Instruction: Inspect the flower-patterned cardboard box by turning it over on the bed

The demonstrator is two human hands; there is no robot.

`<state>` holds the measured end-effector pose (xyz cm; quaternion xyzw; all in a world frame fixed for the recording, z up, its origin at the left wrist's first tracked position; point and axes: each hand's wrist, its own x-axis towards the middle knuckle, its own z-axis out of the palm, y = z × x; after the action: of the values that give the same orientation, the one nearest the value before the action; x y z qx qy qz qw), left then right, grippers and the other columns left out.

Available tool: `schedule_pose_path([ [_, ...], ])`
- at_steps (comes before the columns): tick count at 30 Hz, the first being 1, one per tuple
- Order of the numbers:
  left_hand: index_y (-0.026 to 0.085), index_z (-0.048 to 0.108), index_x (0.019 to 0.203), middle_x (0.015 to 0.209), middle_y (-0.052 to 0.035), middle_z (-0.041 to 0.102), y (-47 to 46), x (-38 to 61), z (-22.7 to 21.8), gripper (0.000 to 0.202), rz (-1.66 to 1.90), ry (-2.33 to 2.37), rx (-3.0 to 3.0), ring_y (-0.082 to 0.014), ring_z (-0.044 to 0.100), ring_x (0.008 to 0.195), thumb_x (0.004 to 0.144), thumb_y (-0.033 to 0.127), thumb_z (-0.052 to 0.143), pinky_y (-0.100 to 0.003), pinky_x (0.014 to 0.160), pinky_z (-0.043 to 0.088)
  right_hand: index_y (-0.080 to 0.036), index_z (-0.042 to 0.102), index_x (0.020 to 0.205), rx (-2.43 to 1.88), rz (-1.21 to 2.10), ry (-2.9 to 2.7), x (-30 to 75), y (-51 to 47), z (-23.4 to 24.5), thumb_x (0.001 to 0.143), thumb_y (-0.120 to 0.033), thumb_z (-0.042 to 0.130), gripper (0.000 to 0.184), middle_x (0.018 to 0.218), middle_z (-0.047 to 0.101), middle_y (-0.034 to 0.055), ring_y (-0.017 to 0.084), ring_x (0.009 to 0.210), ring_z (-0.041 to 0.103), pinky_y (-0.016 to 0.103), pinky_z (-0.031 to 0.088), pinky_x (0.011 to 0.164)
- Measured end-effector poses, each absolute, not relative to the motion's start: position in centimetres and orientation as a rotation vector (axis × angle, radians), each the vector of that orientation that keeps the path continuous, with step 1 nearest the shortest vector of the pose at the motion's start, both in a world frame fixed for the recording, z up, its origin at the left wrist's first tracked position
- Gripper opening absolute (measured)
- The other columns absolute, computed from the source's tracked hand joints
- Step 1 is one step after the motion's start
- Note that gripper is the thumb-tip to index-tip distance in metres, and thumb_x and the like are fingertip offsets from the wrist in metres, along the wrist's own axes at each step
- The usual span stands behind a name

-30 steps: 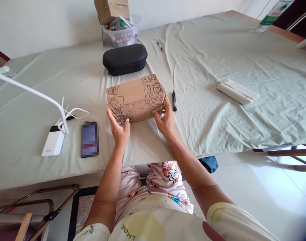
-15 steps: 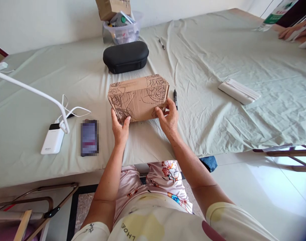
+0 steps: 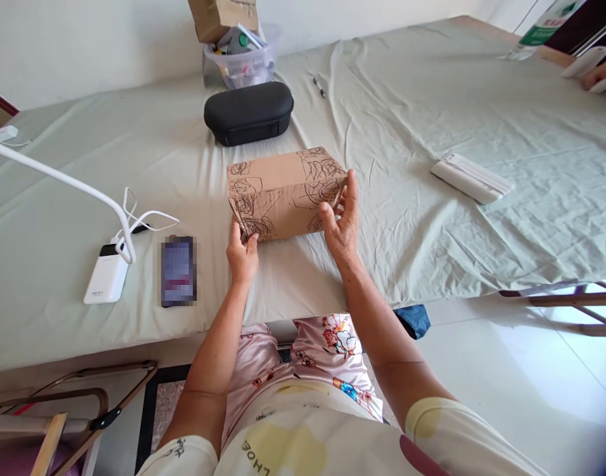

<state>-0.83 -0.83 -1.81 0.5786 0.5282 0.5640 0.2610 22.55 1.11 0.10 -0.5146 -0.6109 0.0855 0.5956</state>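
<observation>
A brown cardboard box (image 3: 288, 198) with black scribbled rings near its corners is between my two hands, over the cloth-covered table. My left hand (image 3: 243, 254) grips its lower left corner, thumb on the front face and fingers around the left end. My right hand (image 3: 343, 225) clasps the right end, thumb on the front and fingers along the side edge. The box's underside is hidden, so I cannot tell whether it touches the cloth. Behind the box lies a black zipped case (image 3: 248, 114).
Left are a white power bank (image 3: 104, 277) with a cable, a blurred phone (image 3: 178, 271) and a white lamp arm (image 3: 59, 177). A white device (image 3: 472, 178) lies right, a pen (image 3: 319, 87) behind. A plastic basket (image 3: 246, 68) stands at the wall. Another person's hand (image 3: 605, 69) shows far right.
Both hands have shifted right with the box, which is tipped so more of its top shows. My right fingers sit higher on its end. The marker beside it is now hidden.
</observation>
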Motion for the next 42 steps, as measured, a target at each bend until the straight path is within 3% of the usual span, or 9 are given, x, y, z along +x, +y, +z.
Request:
schedule_pose_path([
  [4,0.021,0.045,0.16,0.154,-0.014,0.062,-0.7,-1.0,-1.9,0.07,1.491,1.441,1.576,-0.0245,0.063,0.141,0.098,0.048,0.065,-0.038,0.123,0.048,-0.03,0.044,0.159,-1.182,0.23,-1.308,23.0,1.2,0.0,0.101,-0.074,0.05,0.072,0.143,0.06,0.0131,0.031,0.121,0.066,0.053,0.064,0.094],
  [7,0.019,0.049,0.157,0.147,-0.0146,0.067,-0.7,-1.1,-1.9,0.069,1.475,1.437,1.565,-0.0253,0.067,0.134,0.097,0.048,0.067,-0.039,0.121,0.05,-0.028,0.052,0.152,-1.194,0.238,-1.255,23.3,1.3,-0.1,0.102,-0.074,0.049,0.068,0.129,0.065,0.0116,0.028,0.109,0.068,0.049,0.064,0.09],
  [14,0.02,0.047,0.158,0.153,-0.015,0.063,-0.8,-1.1,-1.5,0.07,1.482,1.426,1.55,-0.0259,0.063,0.14,0.097,0.047,0.066,-0.038,0.122,0.049,-0.035,0.034,0.166,-1.212,0.149,-1.318,23.5,0.9,0.8,0.103,-0.072,0.047,0.074,0.138,0.063,0.0097,0.02,0.085,0.066,0.042,0.064,0.078],
  [19,0.017,0.043,0.156,0.155,-0.0191,0.057,-0.8,-1.3,-1.0,0.071,1.675,1.424,1.491,-0.0256,0.062,0.14,0.099,0.055,0.06,-0.037,0.12,0.05,-0.03,0.049,0.155,-1.188,0.208,-1.388,22.9,0.1,1.1,0.102,-0.076,0.044,0.071,0.133,0.064,0.0113,0.024,0.09,0.069,0.048,0.066,0.081],
  [22,0.021,0.043,0.155,0.161,-0.0184,0.05,-0.7,-1.7,-0.6,0.068,1.836,1.466,1.485,-0.0252,0.056,0.146,0.101,0.06,0.057,-0.036,0.121,0.049,-0.03,0.048,0.153,-1.161,0.283,-1.36,22.3,-0.1,0.7,0.102,-0.076,0.043,0.068,0.129,0.063,0.0115,0.026,0.092,0.071,0.048,0.067,0.079],
  [29,0.027,0.009,0.17,0.173,-0.0196,0.031,-0.3,-2.3,-0.1,0.093,1.943,1.504,1.536,-0.0264,0.042,0.158,0.099,0.072,0.05,-0.036,0.121,0.049,-0.029,0.045,0.148,-1.151,0.377,-1.421,21.8,0.3,-0.1,0.102,-0.077,0.044,0.066,0.133,0.06,0.0122,0.024,0.095,0.071,0.043,0.068,0.079],
  [33,0.027,0.026,0.166,0.174,-0.0176,0.029,-0.7,-2.1,0.1,0.086,1.938,1.497,1.566,-0.027,0.039,0.16,0.098,0.073,0.052,-0.036,0.122,0.048,-0.029,0.045,0.145,-1.118,0.459,-1.432,21.7,0.4,0.0,0.101,-0.079,0.045,0.067,0.125,0.062,0.0096,0.019,0.082,0.069,0.04,0.066,0.074],
  [37,0.023,0.037,0.161,0.175,-0.0184,0.021,-1.2,-2.3,0.8,0.076,2.043,1.462,1.679,-0.03,0.024,0.166,0.1,0.065,0.055,-0.044,0.132,0.033,-0.03,0.045,0.141,-1.081,0.636,-1.476,21.5,0.4,0.1,0.101,-0.08,0.046,0.064,0.099,0.065,0.0028,0.019,0.074,0.067,0.038,0.063,0.067],
  [42,0.017,0.041,0.157,0.171,-0.0224,0.025,-1.2,-3.0,1.9,0.078,2.037,1.586,1.827,-0.0309,0.022,0.166,0.1,0.069,0.049,-0.047,0.134,0.026,-0.025,0.054,0.129,-1.147,0.458,-1.517,21.4,0.4,0.2,0.1,-0.08,0.047,0.063,0.114,0.069,0.0087,0.025,0.105,0.07,0.044,0.061,0.089],
])
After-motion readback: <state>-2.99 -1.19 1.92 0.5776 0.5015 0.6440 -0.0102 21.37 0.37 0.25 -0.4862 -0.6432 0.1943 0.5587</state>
